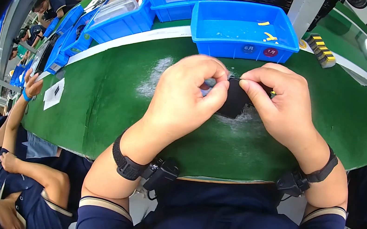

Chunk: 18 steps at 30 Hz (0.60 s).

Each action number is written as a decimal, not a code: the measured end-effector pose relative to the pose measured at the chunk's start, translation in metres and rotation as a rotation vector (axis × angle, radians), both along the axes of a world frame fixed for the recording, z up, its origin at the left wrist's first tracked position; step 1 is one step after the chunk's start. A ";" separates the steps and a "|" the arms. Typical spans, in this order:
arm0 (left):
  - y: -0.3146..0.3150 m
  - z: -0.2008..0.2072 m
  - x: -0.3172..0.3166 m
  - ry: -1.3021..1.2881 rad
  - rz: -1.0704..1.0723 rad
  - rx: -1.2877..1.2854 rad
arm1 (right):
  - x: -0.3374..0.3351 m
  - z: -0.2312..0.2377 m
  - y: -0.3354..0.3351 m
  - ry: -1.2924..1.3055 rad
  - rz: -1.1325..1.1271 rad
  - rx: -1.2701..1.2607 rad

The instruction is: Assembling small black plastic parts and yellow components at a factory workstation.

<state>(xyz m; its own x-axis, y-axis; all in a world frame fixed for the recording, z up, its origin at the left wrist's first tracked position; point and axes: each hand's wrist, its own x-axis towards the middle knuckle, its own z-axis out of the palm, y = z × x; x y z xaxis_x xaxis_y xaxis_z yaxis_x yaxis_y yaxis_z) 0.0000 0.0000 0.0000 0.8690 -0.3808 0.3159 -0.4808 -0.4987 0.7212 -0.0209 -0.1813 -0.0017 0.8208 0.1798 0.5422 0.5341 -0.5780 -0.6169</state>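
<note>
Nearest is the front of the wearer's dark navy shirt [224, 228], with pale bands edging the sleeves. A black strap [127, 160] circles the left wrist and another black strap [323, 168] the right; a dark boxy device sits at the inner side of each, near the front edge of the bench [114, 109].

Past the wrists, both hands meet over the green bench top. The left hand [183, 98] has its grip closed to a pinch, thumb and forefinger on the upper left edge of a flat black piece [232, 100]. The right hand [285, 93] pinches the same piece at its upper right corner, thumb on the near face. The piece lies between the two hands, its lower end above a pale scuffed patch; whether that end touches the surface I cannot tell.

To the left, a co-worker [35, 183] in navy sits at the bench, one hand raised near a white sheet [53, 95] bearing a small dark item.

Just beyond the hands stands a blue bin [239, 53] with two round labels on its near wall and yellow strips [270, 36] inside. A black-and-yellow striped block [321, 52] lies to its right. Farther left are more blue bins [115, 30], some stacked; behind them, other people [55, 6] bend over their work.
</note>
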 end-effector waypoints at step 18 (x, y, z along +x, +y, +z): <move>0.001 0.002 0.000 -0.114 -0.080 -0.038 | 0.000 0.000 -0.001 -0.048 0.023 -0.040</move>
